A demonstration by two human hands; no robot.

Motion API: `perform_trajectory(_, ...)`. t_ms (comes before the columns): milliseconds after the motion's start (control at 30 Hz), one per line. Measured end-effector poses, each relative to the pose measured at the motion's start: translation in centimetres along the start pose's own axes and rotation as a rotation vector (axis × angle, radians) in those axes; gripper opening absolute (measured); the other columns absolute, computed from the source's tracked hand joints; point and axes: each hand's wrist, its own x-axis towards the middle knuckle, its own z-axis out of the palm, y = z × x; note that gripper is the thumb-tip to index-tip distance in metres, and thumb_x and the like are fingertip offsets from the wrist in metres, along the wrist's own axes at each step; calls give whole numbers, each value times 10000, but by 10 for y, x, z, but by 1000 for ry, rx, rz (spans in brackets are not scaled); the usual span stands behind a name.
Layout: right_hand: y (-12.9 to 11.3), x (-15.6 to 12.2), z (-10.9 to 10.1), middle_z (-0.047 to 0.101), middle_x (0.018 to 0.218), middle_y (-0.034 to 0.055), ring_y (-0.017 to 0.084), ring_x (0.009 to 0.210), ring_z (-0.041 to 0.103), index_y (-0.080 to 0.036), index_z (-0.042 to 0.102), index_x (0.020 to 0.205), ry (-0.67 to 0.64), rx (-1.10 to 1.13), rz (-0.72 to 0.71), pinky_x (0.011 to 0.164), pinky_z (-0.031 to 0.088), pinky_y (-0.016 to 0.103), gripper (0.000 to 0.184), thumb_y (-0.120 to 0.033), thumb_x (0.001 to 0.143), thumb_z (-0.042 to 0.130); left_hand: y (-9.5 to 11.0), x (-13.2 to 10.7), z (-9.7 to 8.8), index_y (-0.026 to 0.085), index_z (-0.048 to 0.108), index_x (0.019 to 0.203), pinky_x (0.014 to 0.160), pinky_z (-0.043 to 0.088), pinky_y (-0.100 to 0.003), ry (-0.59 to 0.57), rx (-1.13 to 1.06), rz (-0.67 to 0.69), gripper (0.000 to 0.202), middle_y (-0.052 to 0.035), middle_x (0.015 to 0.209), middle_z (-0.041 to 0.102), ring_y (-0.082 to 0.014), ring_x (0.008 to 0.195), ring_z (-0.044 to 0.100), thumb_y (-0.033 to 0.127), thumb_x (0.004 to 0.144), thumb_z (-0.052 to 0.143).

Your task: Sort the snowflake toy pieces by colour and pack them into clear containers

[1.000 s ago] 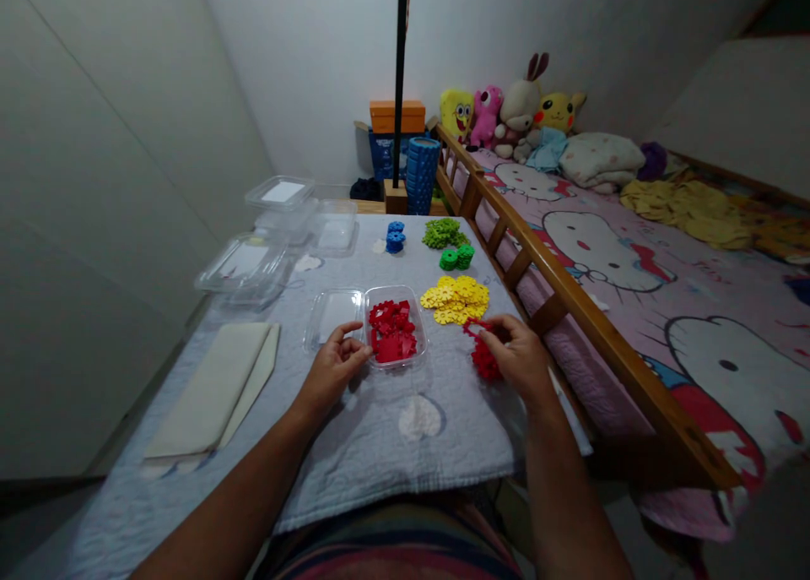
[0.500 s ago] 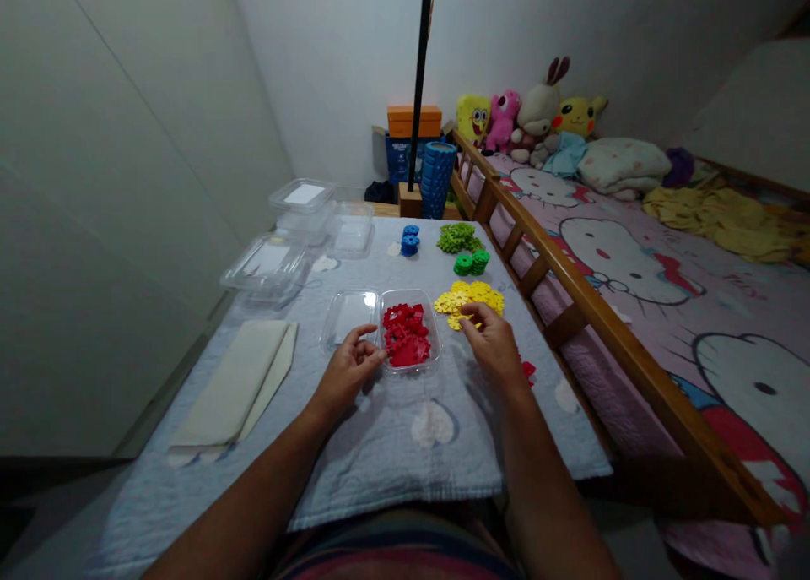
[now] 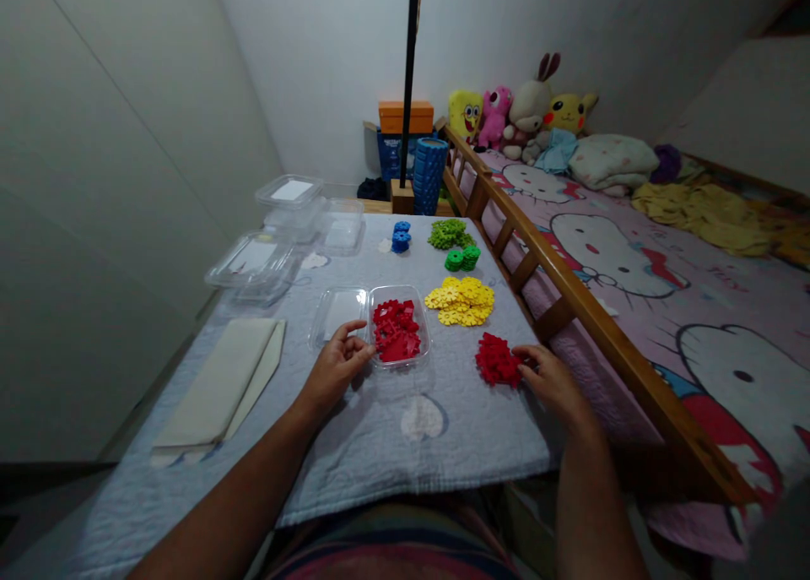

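Observation:
A clear plastic box (image 3: pixel 425 344) stands on the table with its lid (image 3: pixel 338 310) folded out to the left. Red interlocking plastic pieces (image 3: pixel 397 331) fill much of it. My left hand (image 3: pixel 337 365) pinches the box at its near left edge, thumb and index finger close together. On the right lies a loose pile of red plastic pieces (image 3: pixel 497 360). My right hand (image 3: pixel 553 382) touches that pile's right side, its fingers curved and a little apart, with no piece plainly gripped. Yellow flower-shaped discs (image 3: pixel 461 300) lie just beyond the red pile.
Farther back are green discs (image 3: pixel 461 259), lime-green pieces (image 3: pixel 450 234) and blue discs (image 3: pixel 401 238). Clear lidded boxes (image 3: pixel 253 263) stand at the back left, with a folded cream cloth (image 3: pixel 221 386) nearer. A wooden bed rail (image 3: pixel 557 297) borders the table's right side.
My right hand has moved from the yellow discs toward me and right, to the red pile, which now shows fully. My left hand stays at the box. The view has shifted slightly.

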Motion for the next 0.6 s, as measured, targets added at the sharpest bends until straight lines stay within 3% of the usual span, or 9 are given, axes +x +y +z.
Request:
perform_trajectory(233, 3, 2, 1, 744, 1004, 104, 253, 950, 677, -191, 731, 952, -8, 16, 6, 902, 513, 396, 276, -291, 773, 547, 2, 0, 1, 201, 513, 1244, 453, 348, -176, 8, -8, -8, 599, 78, 717, 546, -64, 510, 449, 424, 761, 790)
perform_trajectory(400, -1, 5, -7, 727, 909, 76, 239, 852, 664, -198, 711, 933, 74, 41, 12, 810, 506, 370, 257, -322, 780, 546, 2, 0, -1, 184, 505, 1263, 453, 340, -172, -11, 3, -3, 602, 82, 695, 523, -67, 526, 433, 420, 782, 780)
perform_trajectory(500, -25, 9, -11, 710, 908, 68, 230, 847, 651, -199, 703, 923, 153, 48, -50, 796, 494, 359, 225, -317, 798, 558, 1, 0, -1, 179, 501, 1267, 454, 345, -169, -19, -1, 6, 602, 78, 701, 529, -68, 534, 440, 418, 789, 779)
perform_trajectory(600, -69, 12, -4, 690, 936, 55, 211, 874, 637, -211, 696, 919, 126, 104, -198, 808, 491, 335, 169, -260, 826, 564, 0, 0, -1, 190, 494, 1274, 426, 338, -170, -22, -6, 5, 608, 79, 704, 532, -71, 519, 434, 431, 791, 774)
